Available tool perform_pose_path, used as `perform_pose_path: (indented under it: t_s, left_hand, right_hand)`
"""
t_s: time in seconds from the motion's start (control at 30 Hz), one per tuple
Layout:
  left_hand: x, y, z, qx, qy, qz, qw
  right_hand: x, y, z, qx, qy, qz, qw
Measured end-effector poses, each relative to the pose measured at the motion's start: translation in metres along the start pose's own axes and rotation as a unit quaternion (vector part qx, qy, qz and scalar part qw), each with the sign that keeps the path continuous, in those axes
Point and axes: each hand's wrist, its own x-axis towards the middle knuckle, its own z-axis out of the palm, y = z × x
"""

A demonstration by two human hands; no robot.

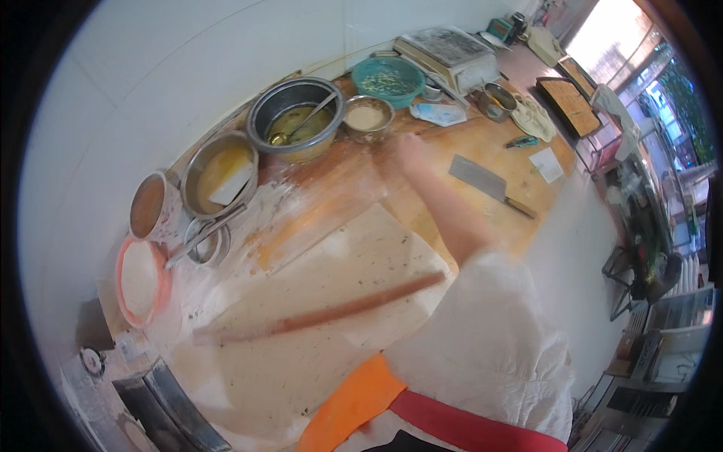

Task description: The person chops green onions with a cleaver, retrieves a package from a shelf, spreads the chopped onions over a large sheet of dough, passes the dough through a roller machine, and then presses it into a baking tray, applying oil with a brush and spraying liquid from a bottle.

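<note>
My right forearm reaches forward, with my right hand (407, 151) over the wooden worktop just below a metal bowl of pale powder or seeds (364, 117); its fingers are too blurred to read. A cleaver (479, 176) lies to the right of it. Below, a long wooden rolling pin (354, 301) rests across a broad, floured dough sheet (294, 369) with dark flecks. My left hand is out of view.
Pots with yellow liquid (300, 117) (220, 163), a pink tub (138, 282) and a teal bowl (388, 81) line the back and left, beside a scale (452, 53). Dark metal trays (154, 407) sit lower left; baking trays (565, 105) stand right.
</note>
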Motion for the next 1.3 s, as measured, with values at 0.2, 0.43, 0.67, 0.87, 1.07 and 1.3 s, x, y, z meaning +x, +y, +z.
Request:
perform_pose_path:
  t_s: [0.2,0.43,0.67,0.87,1.07,1.3]
  left_hand:
    - [-0.072,0.166,0.025,-0.094,-0.307,0.397,0.860]
    - [-0.126,0.208,0.068,-0.132,-0.267,0.597,0.745]
    - [-0.106,0.152,0.032,-0.322,-0.316,0.298,0.841]
    - [-0.050,0.079,0.018,-0.162,-0.132,0.108,0.972]
    - [-0.007,-0.040,0.068,-0.062,-0.084,0.041,0.994]
    - [-0.026,-0.003,0.074,-0.112,-0.090,0.116,0.983]
  right_hand:
    - [0.043,0.109,0.054,-0.093,0.012,-0.040,0.995]
    - [-0.156,0.077,-0.034,0.082,-0.030,-0.237,0.968]
    - [-0.249,0.111,-0.040,0.206,0.023,0.090,0.974]
    - [-0.244,0.064,0.032,0.186,0.020,0.042,0.981]
    - [-0.265,0.086,0.027,0.174,-0.005,0.112,0.978]
    - [-0.284,0.048,0.011,0.109,0.036,0.052,0.992]
